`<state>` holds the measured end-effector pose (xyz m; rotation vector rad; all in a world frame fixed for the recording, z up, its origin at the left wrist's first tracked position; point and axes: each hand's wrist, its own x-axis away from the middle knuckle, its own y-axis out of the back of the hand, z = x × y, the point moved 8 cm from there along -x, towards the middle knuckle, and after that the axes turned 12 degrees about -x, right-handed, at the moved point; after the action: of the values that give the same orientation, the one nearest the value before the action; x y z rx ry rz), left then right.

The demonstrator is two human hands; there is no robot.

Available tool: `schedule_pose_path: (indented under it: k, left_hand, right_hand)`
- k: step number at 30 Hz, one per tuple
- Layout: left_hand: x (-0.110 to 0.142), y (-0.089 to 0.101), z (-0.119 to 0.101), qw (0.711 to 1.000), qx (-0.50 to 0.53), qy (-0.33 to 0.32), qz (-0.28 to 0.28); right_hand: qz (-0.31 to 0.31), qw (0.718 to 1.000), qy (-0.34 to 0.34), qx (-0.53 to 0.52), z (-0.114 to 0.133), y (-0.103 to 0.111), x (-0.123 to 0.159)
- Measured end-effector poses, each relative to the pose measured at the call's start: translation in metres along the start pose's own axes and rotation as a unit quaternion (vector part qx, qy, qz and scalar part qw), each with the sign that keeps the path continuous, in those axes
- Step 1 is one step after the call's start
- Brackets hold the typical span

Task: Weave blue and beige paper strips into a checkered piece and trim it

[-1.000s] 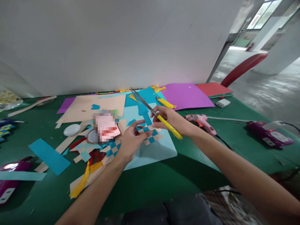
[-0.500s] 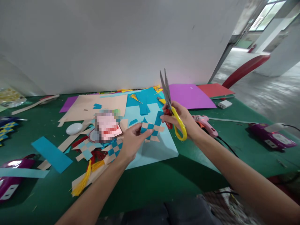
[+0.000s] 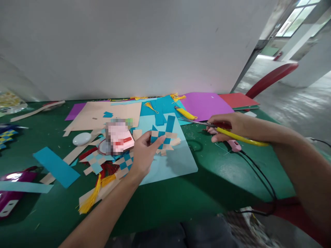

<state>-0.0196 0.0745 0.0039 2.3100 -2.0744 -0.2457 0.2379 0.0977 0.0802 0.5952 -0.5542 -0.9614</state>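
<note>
My left hand (image 3: pixel 143 155) pinches a small woven paper square (image 3: pixel 164 136) of blue and beige strips, held just above a light blue sheet (image 3: pixel 172 160). Out to the right, over the green table (image 3: pixel 181 199), my right hand (image 3: pixel 229 126) grips yellow-handled scissors (image 3: pixel 232 135). Their closed blades point left, level with the table. The hand sits right over a pink glue gun (image 3: pixel 234 144), which it mostly hides.
Beige (image 3: pixel 103 115), purple (image 3: pixel 207 105) and red (image 3: pixel 238 100) paper sheets lie at the back. Woven pieces, a yellow tassel (image 3: pixel 89 201) and blue strips (image 3: pixel 55 167) litter the left. A white oval object (image 3: pixel 82 138) and a blurred pink item (image 3: pixel 117 137) lie left of centre. A black cable (image 3: pixel 261 179) runs right.
My right hand swung the scissors from pointing upward beside the woven square to lying level, and moved right over the glue gun. The left hand kept the woven square.
</note>
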Motion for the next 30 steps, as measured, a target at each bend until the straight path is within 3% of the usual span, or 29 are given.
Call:
schedule_pose_path:
  k: [4,14,30]
  left_hand:
    - [0.000,0.002,-0.002,1.000,0.003,-0.001,-0.006]
    - [0.001,0.001,-0.004,1.000,-0.011,-0.011,0.001]
    - [0.001,0.001,0.000,1.000,-0.014,0.000,0.000]
  right_hand:
    - [0.048,0.997,-0.053,0.008,0.001,-0.012,0.003]
    - [0.060,0.993,0.043,0.092,0.043,-0.034,-0.025]
    - [0.077,0.991,0.062,0.093,0.051,-0.036,-0.034]
